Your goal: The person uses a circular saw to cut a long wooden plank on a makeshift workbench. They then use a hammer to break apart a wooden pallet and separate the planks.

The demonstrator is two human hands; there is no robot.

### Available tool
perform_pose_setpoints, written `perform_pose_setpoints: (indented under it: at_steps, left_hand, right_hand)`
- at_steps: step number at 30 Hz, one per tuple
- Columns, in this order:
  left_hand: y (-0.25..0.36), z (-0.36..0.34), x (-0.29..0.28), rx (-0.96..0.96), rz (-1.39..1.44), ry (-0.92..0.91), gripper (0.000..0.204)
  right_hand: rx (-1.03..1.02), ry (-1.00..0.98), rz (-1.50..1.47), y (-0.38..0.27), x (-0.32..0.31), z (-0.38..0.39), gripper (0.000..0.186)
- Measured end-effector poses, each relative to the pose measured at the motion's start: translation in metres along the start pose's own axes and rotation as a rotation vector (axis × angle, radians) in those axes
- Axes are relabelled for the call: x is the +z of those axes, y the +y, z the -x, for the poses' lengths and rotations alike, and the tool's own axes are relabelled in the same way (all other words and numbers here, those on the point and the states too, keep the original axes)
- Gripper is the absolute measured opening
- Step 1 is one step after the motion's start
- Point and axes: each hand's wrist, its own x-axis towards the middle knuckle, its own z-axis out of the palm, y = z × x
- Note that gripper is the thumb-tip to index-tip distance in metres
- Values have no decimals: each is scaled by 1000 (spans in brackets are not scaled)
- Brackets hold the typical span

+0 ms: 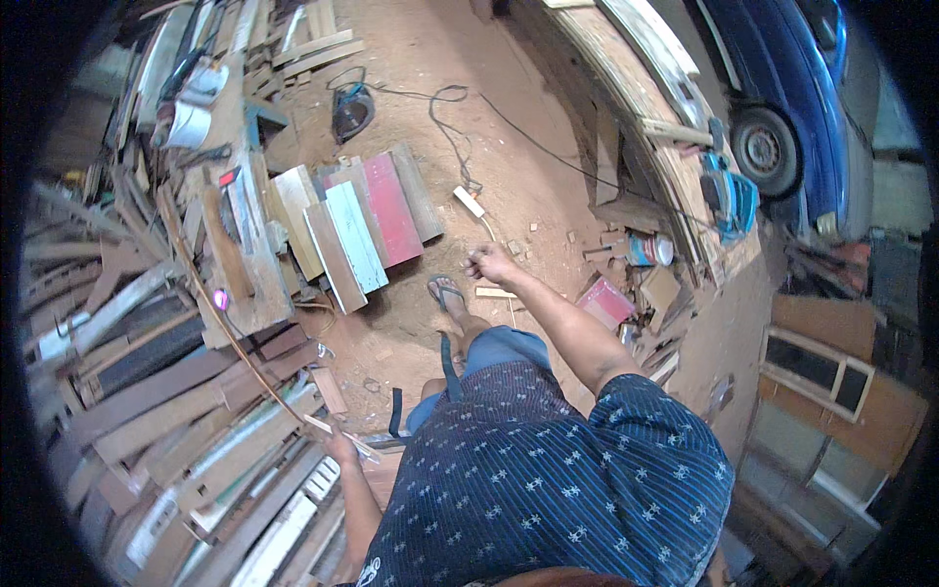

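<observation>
My left hand (341, 444) is at the lower left, closed on a thin pale wooden strip (357, 440) beside the stacked timber. My right hand (489, 264) is out in front of my body with curled fingers; whether they hold anything is too small to tell. It is above the sandy floor (401, 352), near my sandalled foot (446, 293). A small white power strip (469, 202) lies just beyond it. To its left several boards, among them a pink one (391, 210) and a pale blue one (354, 235), rest side by side.
Piled timber (147, 411) fills the left. A workbench (264, 284) carries tools. Cables and a dark power tool (352, 112) lie ahead. On the right are a wooden bench (675, 157) with a blue tool (726, 196), a blue car (822, 98), and offcuts with a can (646, 250).
</observation>
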Motion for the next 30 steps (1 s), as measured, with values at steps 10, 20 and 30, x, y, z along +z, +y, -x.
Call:
perform_pose_setpoints:
  at_steps: [10, 20, 30]
  left_hand:
    - [149, 0, 108, 261, -95, -354, 26]
    - [53, 94, 119, 148, -255, -487, 34]
    - [-12, 82, 128, 211, -1111, -372, 47]
  right_hand:
    - [144, 588, -173, 180, -142, 134, 32]
    - [119, 795, -520, 230, -221, 221, 41]
    - [-385, 830, -455, -49, -429, 51, 35]
